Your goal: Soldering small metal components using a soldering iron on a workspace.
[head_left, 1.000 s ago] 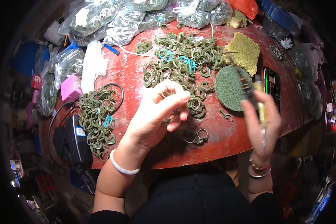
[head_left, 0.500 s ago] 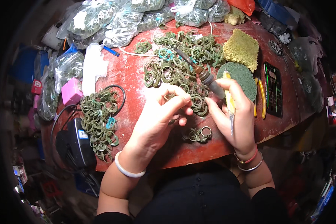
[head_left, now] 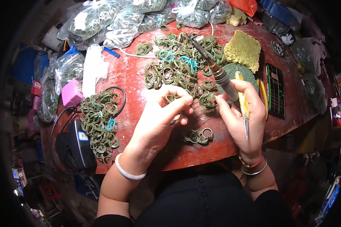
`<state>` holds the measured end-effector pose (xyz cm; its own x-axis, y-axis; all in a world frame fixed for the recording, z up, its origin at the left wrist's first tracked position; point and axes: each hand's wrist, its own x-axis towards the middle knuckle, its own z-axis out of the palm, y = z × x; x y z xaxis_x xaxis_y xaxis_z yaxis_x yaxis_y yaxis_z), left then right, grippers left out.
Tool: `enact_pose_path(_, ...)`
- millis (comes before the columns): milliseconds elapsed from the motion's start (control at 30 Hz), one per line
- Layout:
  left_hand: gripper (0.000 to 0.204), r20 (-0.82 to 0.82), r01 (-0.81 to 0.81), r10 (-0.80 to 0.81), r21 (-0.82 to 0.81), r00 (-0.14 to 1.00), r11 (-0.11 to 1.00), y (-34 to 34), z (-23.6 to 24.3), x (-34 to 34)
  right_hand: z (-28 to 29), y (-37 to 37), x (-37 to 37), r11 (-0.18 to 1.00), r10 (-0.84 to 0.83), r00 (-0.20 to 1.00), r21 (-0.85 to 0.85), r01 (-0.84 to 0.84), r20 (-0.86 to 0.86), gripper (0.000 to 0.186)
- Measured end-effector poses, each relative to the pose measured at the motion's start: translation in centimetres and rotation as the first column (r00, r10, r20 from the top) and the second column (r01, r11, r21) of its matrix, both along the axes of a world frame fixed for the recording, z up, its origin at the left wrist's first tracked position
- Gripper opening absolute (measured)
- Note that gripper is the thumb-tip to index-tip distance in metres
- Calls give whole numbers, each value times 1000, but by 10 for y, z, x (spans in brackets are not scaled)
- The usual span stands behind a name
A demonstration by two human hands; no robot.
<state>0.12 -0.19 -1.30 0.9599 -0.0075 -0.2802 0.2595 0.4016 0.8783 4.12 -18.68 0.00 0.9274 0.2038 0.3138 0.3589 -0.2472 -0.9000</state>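
Green ring [head_left: 173, 99] pinched in left hand [head_left: 161, 119]; soldering iron [head_left: 216, 72] gripped in right hand [head_left: 241, 113]; big ring pile [head_left: 180, 64] upper centre judged undone, smaller pile [head_left: 99, 123] at left.

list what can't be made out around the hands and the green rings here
- Head view: what the left hand pinches is hidden by its own curled fingers.
- The tool tip blends into the ring pile; contact can't be told.
- Contents of the plastic bags are blurred by the film and the fisheye rim.
- The right hand covers the tool's grip.
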Motion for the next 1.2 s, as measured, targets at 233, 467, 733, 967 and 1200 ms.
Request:
enact_pose_path(233,17,47,76,-85,180,995,981,-10,6,-3,5,-2,-4,1000,27,1000,7,-27,11,27)
enact_pose_path(467,19,39,134,-142,161,989,978,-8,10,-3,2,-5,-2,978,135,986,170,-117,-100,23)
enact_pose_path(733,17,-25,239,-245,-153,969,959,-4,16,2,1,-9,-1,970,171,984,181,-161,-41,24)
enact_pose_path(967,12,81,166,-165,-16,983,986,-2,11,-1,21,-38,18,980,-130,973,-122,155,193,20)
enact_pose_path(1200,15,83,106,-108,32,991,994,-5,8,3,1,-93,47,679,-181,838,-551,486,515,18)
